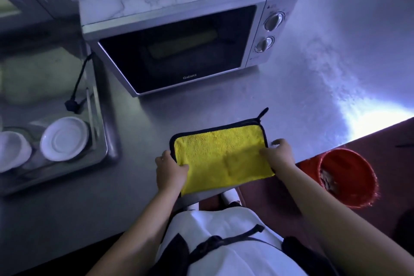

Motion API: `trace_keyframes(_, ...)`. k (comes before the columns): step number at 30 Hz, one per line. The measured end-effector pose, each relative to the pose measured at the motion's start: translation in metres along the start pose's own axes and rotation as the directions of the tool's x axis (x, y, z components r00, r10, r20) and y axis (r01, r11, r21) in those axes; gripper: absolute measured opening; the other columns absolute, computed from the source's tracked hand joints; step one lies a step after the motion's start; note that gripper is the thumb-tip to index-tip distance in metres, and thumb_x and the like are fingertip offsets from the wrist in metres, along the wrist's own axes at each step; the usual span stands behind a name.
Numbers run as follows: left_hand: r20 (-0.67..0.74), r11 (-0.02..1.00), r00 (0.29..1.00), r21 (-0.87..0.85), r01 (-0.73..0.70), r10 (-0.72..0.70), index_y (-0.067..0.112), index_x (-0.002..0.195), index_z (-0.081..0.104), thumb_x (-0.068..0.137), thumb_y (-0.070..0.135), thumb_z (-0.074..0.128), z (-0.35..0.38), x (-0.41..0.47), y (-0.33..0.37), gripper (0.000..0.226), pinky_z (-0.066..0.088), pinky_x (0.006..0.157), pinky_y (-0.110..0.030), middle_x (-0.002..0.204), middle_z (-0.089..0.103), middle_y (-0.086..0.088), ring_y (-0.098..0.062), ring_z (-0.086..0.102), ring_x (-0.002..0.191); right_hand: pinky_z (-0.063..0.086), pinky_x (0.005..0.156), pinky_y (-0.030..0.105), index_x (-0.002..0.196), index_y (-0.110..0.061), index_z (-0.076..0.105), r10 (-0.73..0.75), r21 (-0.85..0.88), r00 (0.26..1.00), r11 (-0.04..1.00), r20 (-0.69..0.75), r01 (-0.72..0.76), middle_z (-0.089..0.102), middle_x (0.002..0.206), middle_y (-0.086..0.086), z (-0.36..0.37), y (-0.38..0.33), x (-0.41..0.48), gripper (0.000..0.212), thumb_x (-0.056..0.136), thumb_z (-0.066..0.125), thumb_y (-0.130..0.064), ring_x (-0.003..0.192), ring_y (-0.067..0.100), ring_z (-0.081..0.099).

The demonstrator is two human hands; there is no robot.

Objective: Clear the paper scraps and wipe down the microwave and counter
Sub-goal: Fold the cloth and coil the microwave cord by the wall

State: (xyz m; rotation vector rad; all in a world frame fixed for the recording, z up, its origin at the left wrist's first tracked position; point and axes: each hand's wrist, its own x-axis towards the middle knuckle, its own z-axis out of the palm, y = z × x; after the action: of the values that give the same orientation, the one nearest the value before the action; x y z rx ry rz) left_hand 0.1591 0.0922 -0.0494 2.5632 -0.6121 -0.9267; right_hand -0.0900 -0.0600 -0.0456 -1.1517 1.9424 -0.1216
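L hand (pixel 171 170): holds the left edge of the yellow cloth (pixel 221 157). Thumb on top, fingers curled under.
R hand (pixel 279 154): pinches the right edge of the cloth, fingers bent over the black trim.
Cloth: spread flat betw. both hands at the front edge of the steel counter (pixel 224 105). The near part hangs past the edge.
Microwave (pixel 179 47): at the back of the counter, door shut. It is near the cloth, not touching.
Red bucket (pixel 363 181): down on the floor to the right, below the counter edge. Pale bits (pixel 327 180) inside, prob. the paper scraps.
Left side: white dishes (pixel 63 139) upside down in a steel tray (pixel 107 145). A black plug (pixel 72 105) hangs loose by the microwave.
Step now: looks like getting the cloth ready to wipe. Scraps part seems done, wiping not begun I think.
Next move: needs 1 hand to press the cloth flat, then rub the microwave top, door & knobs, then the counter. Keep the cloth off the loose plug.
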Motion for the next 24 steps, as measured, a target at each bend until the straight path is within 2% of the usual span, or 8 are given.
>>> trace_keyframes(4,0.08,0.946,0.988,-0.288,0.151,-0.133,0.005,0.117,0.054,0.074,0.014,0.082,-0.005,0.011,0.005,0.052,0.045,0.075,-0.034,0.107,0.062,-0.007,-0.032,0.063,0.099,0.04,0.058,0.032,0.082,-0.009,0.053,0.056,0.171,0.992,0.982,0.115,-0.075,0.051,0.073,0.009,-0.004,-0.011,0.002,0.018,0.08,0.071,-0.008,0.062,0.023,0.049)
trace_keyframes(7,0.263,0.862,0.957,-0.449,0.234,-0.123,0.007,0.101,0.067,0.078,0.012,0.079,-0.014,0.012,0.004,0.027,0.054,0.076,-0.041,0.101,0.073,-0.012,-0.031,0.069,0.092,0.051,0.069,0.035,0.102,-0.009,0.068,0.02,0.169,0.968,0.983,0.252,-0.065,0.066,0.091,0.013,-0.015,-0.019,-0.002,0.017,0.085,0.071,-0.009,0.082,0.03,0.062)
trace_keyframes(11,0.464,0.774,0.885,-0.574,0.268,0.038,0.02,0.115,0.061,0.089,0.007,0.068,-0.039,0.006,0.011,0.03,0.058,0.071,-0.044,0.113,0.072,-0.006,-0.026,0.07,0.092,0.055,0.072,0.039,0.121,-0.024,0.064,-0.095,0.275,0.884,0.961,0.459,-0.039,0.069,0.11,0.017,-0.033,-0.029,-0.019,0.031,0.095,0.061,-0.007,0.09,0.032,0.063)
trace_keyframes(13,0.486,0.742,0.866,-0.623,0.248,0.118,0.02,0.124,0.059,0.09,0.006,0.066,-0.052,0.0,0.022,0.038,0.057,0.059,-0.037,0.109,0.073,-0.007,-0.026,0.071,0.086,0.057,0.072,0.042,0.122,-0.026,0.064,-0.166,0.313,0.876,0.95,0.453,0.018,0.07,0.105,0.015,-0.037,-0.036,-0.031,0.034,0.095,0.06,-0.005,0.086,0.03,0.062)
trace_keyframes(17,0.432,0.693,0.853,-0.711,0.123,0.292,0.02,0.128,0.061,0.09,0.005,0.065,-0.069,-0.02,0.058,0.041,0.053,0.083,-0.044,0.103,0.074,-0.006,-0.025,0.07,0.095,0.055,0.056,0.031,0.121,-0.026,0.067,-0.327,0.347,0.877,0.916,0.352,0.202,0.066,0.071,-0.001,-0.034,-0.063,-0.071,0.038,0.092,0.062,-0.001,0.06,0.015,0.063)
trace_keyframes(19,0.41,0.662,0.836,-0.746,0.077,0.365,0.026,0.126,0.062,0.09,0.009,0.066,-0.074,-0.033,0.078,0.04,0.057,0.078,-0.046,0.106,0.073,-0.009,-0.028,0.071,0.097,0.049,0.053,0.024,0.121,-0.03,0.068,-0.429,0.31,0.856,0.888,0.289,0.34,0.062,0.066,-0.003,-0.028,-0.078,-0.098,0.04,0.091,0.061,-0.004,0.053,0.009,0.059)
trace_keyframes(21,0.393,0.636,0.812,-0.771,0.035,0.432,0.032,0.119,0.065,0.092,0.011,0.065,-0.077,-0.048,0.096,0.034,0.058,0.062,-0.038,0.098,0.074,-0.006,-0.024,0.073,0.089,0.047,0.054,0.023,0.122,-0.034,0.067,-0.529,0.303,0.81,0.839,0.254,0.453,0.061,0.069,-0.001,-0.018,-0.092,-0.127,0.04,0.091,0.062,-0.009,0.055,0.008,0.06)
trace_keyframes(24,0.358,0.604,0.778,-0.796,-0.035,0.517,0.028,0.11,0.069,0.092,0.009,0.058,-0.082,-0.063,0.111,0.029,0.057,0.061,-0.033,0.09,0.074,0.0,-0.013,0.072,0.082,0.054,0.064,0.035,0.112,-0.038,0.07,-0.638,0.331,0.748,0.756,0.181,0.565,0.066,0.073,0.011,-0.006,-0.106,-0.157,0.036,0.091,0.06,-0.01,0.068,0.023,0.068)
